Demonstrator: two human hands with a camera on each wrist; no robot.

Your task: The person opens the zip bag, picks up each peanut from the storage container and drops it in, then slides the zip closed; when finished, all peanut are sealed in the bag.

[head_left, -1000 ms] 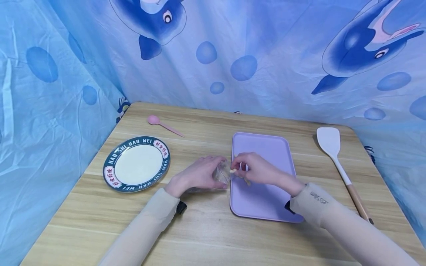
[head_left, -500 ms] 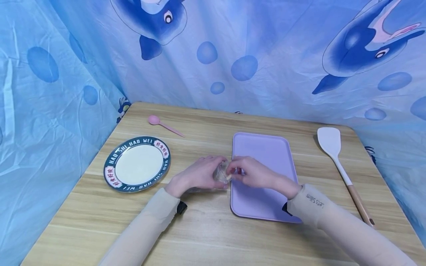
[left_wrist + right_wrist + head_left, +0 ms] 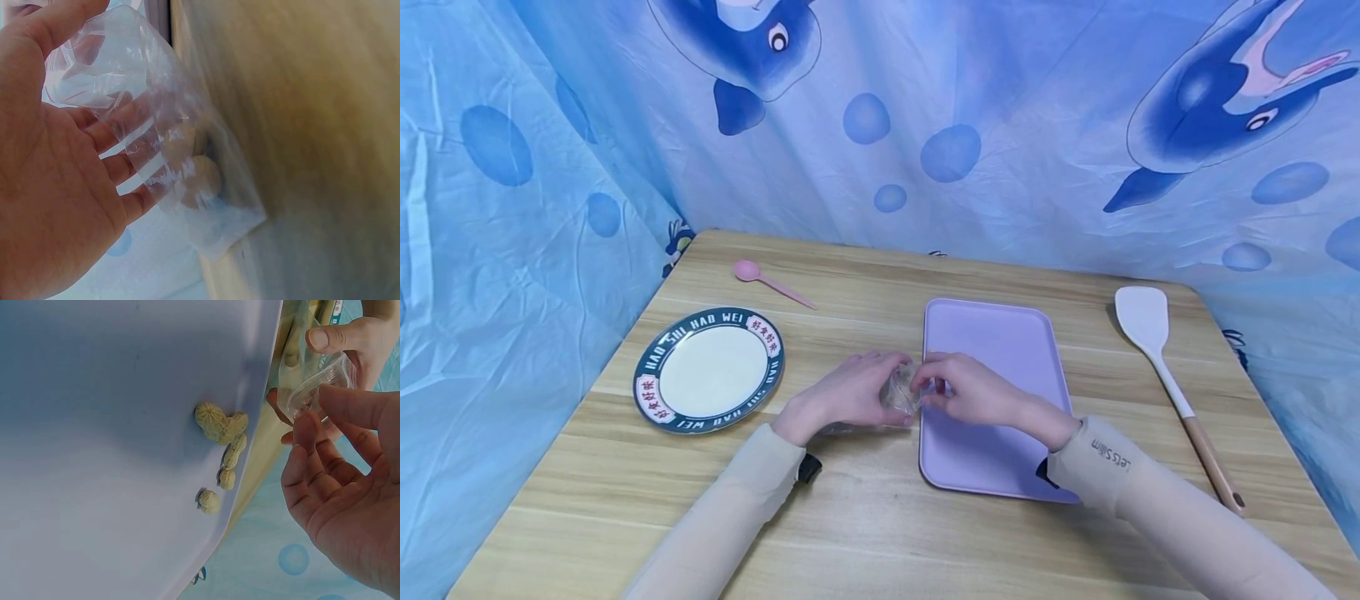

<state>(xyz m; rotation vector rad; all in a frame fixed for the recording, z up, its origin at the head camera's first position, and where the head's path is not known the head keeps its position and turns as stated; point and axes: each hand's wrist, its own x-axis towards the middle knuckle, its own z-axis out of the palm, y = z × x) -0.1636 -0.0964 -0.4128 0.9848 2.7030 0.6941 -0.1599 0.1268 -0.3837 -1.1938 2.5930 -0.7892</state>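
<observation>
My left hand (image 3: pixel 853 392) holds a clear plastic zip bag (image 3: pixel 901 392) by its mouth, keeping it spread toward the tray. A couple of rounded tan peanuts (image 3: pixel 203 178) show through the bag's lower part in the left wrist view. The fingers of my right hand (image 3: pixel 350 487) are right at the bag's mouth, thumb and forefinger slightly apart with nothing visible between them. Several unshelled peanuts (image 3: pixel 211 419) lie along one edge of the purple tray (image 3: pixel 992 458); in the head view my right hand hides them.
A white plate with a dark green patterned rim (image 3: pixel 651 367) sits at the left, a pink spoon (image 3: pixel 782 289) behind it. On the right lies a white spatula with a wooden handle (image 3: pixel 1165 379). Blue dolphin-print cloth (image 3: pixel 1000 100) hangs behind the wooden table (image 3: pixel 850 517).
My right hand has moved left from over the tray to the bag's mouth. The peanut it pinched earlier no longer shows in its fingers. My left hand and the bag stay in place.
</observation>
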